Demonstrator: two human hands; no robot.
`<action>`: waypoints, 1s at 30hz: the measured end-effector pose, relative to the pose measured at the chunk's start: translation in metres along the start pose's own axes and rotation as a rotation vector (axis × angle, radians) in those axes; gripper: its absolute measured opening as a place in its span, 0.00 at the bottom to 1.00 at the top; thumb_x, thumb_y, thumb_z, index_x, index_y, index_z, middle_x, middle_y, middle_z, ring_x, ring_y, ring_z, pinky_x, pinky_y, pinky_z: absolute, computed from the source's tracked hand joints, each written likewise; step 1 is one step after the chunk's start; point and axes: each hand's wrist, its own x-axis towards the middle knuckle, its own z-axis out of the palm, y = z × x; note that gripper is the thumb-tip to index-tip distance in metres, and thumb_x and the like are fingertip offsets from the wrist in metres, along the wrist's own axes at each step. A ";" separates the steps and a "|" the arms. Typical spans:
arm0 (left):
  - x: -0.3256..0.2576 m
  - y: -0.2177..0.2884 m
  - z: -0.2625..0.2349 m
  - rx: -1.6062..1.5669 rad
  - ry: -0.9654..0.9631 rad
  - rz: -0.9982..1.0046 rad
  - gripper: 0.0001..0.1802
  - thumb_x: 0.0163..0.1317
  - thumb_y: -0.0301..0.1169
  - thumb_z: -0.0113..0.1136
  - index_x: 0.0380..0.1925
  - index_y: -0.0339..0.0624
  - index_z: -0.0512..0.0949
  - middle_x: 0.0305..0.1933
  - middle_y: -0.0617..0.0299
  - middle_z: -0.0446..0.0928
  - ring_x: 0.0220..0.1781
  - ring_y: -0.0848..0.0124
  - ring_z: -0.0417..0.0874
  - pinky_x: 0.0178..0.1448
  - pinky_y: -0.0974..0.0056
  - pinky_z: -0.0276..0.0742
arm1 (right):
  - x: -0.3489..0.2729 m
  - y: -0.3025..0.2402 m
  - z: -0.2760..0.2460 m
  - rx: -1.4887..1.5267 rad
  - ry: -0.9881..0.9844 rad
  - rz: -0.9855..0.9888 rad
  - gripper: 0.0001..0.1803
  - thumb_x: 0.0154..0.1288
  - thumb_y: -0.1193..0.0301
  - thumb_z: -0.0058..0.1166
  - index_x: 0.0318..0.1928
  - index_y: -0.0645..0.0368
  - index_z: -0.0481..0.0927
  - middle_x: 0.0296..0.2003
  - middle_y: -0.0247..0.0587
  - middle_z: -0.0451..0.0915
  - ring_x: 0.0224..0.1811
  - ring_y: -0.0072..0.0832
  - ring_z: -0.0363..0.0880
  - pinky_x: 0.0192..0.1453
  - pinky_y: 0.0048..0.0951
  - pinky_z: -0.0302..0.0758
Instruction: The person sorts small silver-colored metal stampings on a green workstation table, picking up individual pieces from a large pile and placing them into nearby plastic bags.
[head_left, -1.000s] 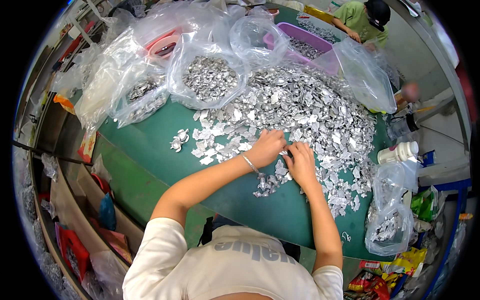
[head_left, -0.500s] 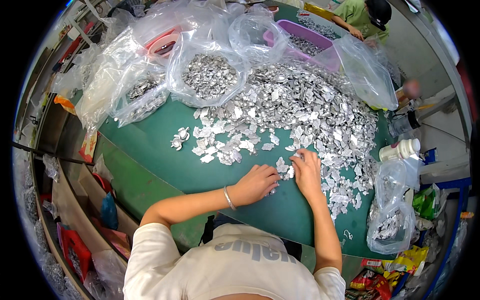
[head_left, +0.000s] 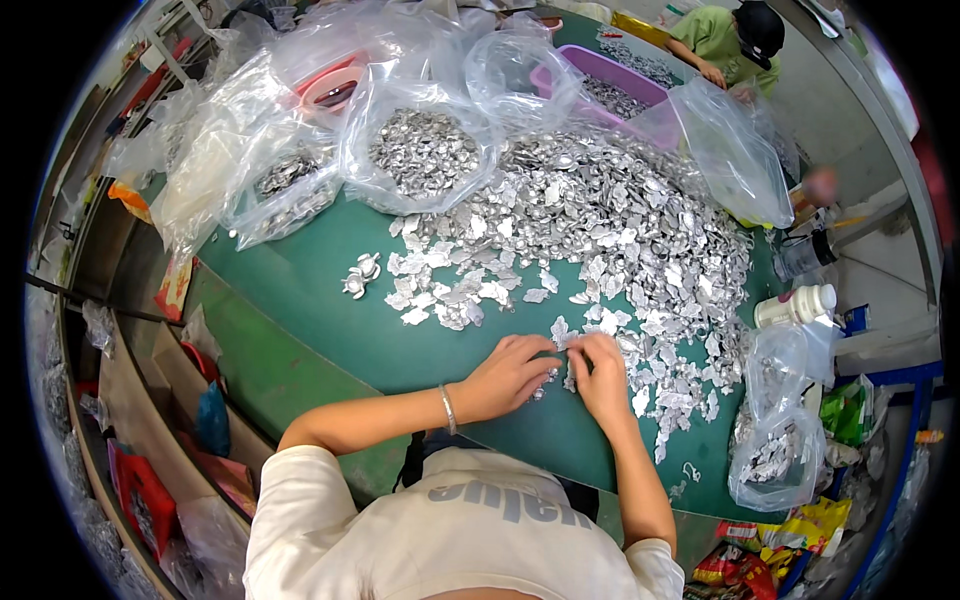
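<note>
My left hand (head_left: pixel 506 378) is at the near side of the green table (head_left: pixel 300 270), fingers curled. A small silver metal casting (head_left: pixel 553 372) shows at its fingertips. Close beside it, my right hand (head_left: pixel 603 378) has its fingertips pinched together; what they hold is hidden. Just beyond the fingertips lies a flat silver casting (head_left: pixel 562 331). A large heap of such castings (head_left: pixel 620 210) spreads from the middle of the table to the right, with a looser patch (head_left: pixel 455 290) at its left. A few rounded, turtle-like pieces (head_left: pixel 361 275) lie apart farther left.
Clear plastic bags of castings (head_left: pixel 350 170) stand at the back left, beside a pink tub (head_left: pixel 330 88). A purple basin (head_left: pixel 650 95) is behind the heap. At right are a white bottle (head_left: pixel 797 305) and a bag (head_left: pixel 775 455). Another person (head_left: pixel 725 45) works at the far right.
My right hand has drawn left and toward me, away from the heap's edge, and its fingers now meet near my left hand. My left hand has shifted slightly left.
</note>
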 end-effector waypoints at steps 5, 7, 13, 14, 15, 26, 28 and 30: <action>-0.006 0.002 0.010 -0.119 -0.017 -0.109 0.20 0.57 0.21 0.57 0.52 0.38 0.72 0.56 0.50 0.68 0.59 0.52 0.69 0.63 0.51 0.64 | 0.023 0.008 0.009 -0.237 -0.048 -0.213 0.13 0.55 0.79 0.53 0.43 0.61 0.79 0.44 0.44 0.76 0.51 0.42 0.72 0.52 0.38 0.70; -0.010 -0.002 0.009 -0.173 -0.084 -0.109 0.23 0.57 0.21 0.57 0.54 0.38 0.70 0.58 0.49 0.67 0.60 0.50 0.68 0.64 0.51 0.64 | 0.017 0.015 0.004 -0.279 -0.014 -0.211 0.11 0.54 0.79 0.53 0.41 0.62 0.79 0.46 0.44 0.76 0.54 0.42 0.72 0.54 0.37 0.69; 0.021 -0.022 -0.030 0.098 0.083 -0.133 0.27 0.54 0.22 0.59 0.57 0.36 0.67 0.58 0.47 0.66 0.61 0.49 0.67 0.66 0.52 0.63 | 0.036 0.011 -0.011 -0.179 -0.010 -0.097 0.10 0.53 0.78 0.57 0.38 0.62 0.80 0.40 0.44 0.78 0.48 0.41 0.74 0.50 0.36 0.70; 0.036 -0.031 -0.037 0.182 0.168 -0.146 0.28 0.53 0.22 0.60 0.57 0.37 0.67 0.58 0.48 0.66 0.61 0.49 0.66 0.66 0.53 0.63 | 0.050 0.009 -0.002 -0.128 0.071 -0.115 0.09 0.54 0.78 0.58 0.38 0.62 0.79 0.37 0.44 0.78 0.44 0.41 0.74 0.49 0.38 0.70; 0.051 -0.043 -0.039 0.253 0.212 -0.150 0.29 0.52 0.22 0.61 0.56 0.38 0.68 0.57 0.49 0.67 0.60 0.51 0.67 0.63 0.53 0.63 | 0.065 0.006 0.005 -0.140 0.105 -0.088 0.09 0.54 0.77 0.58 0.38 0.62 0.79 0.37 0.44 0.78 0.44 0.42 0.74 0.48 0.39 0.70; 0.078 -0.097 -0.039 0.564 0.235 -0.099 0.18 0.52 0.23 0.61 0.46 0.41 0.75 0.39 0.61 0.74 0.47 0.65 0.72 0.48 0.59 0.61 | 0.103 0.032 0.048 -0.227 0.274 -0.195 0.02 0.56 0.78 0.55 0.31 0.61 0.76 0.29 0.43 0.75 0.36 0.41 0.73 0.42 0.38 0.69; 0.072 -0.098 -0.041 0.492 0.267 -0.056 0.17 0.53 0.23 0.60 0.45 0.42 0.76 0.39 0.61 0.74 0.47 0.65 0.72 0.47 0.59 0.61 | 0.091 0.028 0.040 -0.161 0.265 -0.145 0.02 0.56 0.79 0.54 0.30 0.61 0.75 0.30 0.43 0.75 0.36 0.42 0.73 0.42 0.38 0.69; 0.070 -0.099 -0.040 0.420 0.326 -0.044 0.17 0.53 0.24 0.61 0.45 0.43 0.76 0.40 0.61 0.74 0.47 0.65 0.72 0.47 0.59 0.61 | 0.084 0.019 0.033 -0.085 0.244 -0.109 0.03 0.56 0.80 0.54 0.30 0.62 0.74 0.30 0.44 0.75 0.36 0.43 0.73 0.42 0.39 0.69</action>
